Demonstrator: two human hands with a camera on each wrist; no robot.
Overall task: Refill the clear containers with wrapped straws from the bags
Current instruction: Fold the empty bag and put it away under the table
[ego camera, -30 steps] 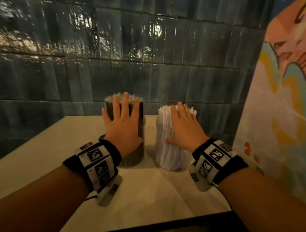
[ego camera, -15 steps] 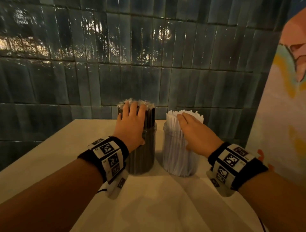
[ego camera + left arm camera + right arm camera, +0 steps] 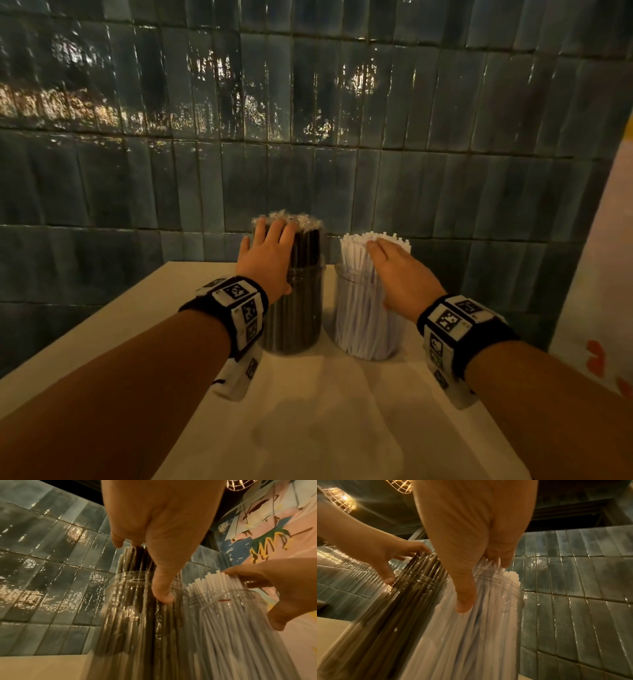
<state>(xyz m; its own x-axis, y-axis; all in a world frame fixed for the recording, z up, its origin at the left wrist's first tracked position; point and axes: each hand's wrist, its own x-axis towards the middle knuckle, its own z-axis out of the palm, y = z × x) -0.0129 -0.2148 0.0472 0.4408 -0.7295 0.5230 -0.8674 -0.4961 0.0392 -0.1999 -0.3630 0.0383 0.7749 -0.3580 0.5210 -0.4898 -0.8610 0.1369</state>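
- Two clear containers stood upright side by side on the pale table (image 3: 342, 428), near its far edge, close in front of the dark tiled wall (image 3: 308, 137). A narrow gap separated them; they did not appear to touch.
- Left container (image 3: 294, 325): packed full with dark straws (image 3: 308, 246), standing upright, their clear crinkled wrapper ends sticking above the rim. Count of straws not possible; too dense.
- Left hand (image 3: 270, 263): lay against the near side of the dark straws, fingers straight and pressed together, tips reaching the wrapper ends. The left wrist view showed the thumb (image 3: 163, 588) pointing down over the threaded rim of that container (image 3: 130, 608). Nothing was pinched.
- Right container (image 3: 363, 329): packed full with white straws (image 3: 356, 246), paper-wrapped, fanned slightly above the rim. Count again not possible.
- Right hand (image 3: 400, 274): lay flat against the near side of the white straws, fingers straight and close together, tips at the straw tops. The right wrist view showed the thumb (image 3: 465, 595) extended down the clear wall (image 3: 505, 615). Nothing was pinched.
- Counts: containers 2; hands 2; black wrist bands with printed markers 2, one per wrist (image 3: 236, 308) (image 3: 459, 325).
- A painted mural panel (image 3: 609, 274) stood at the far right.
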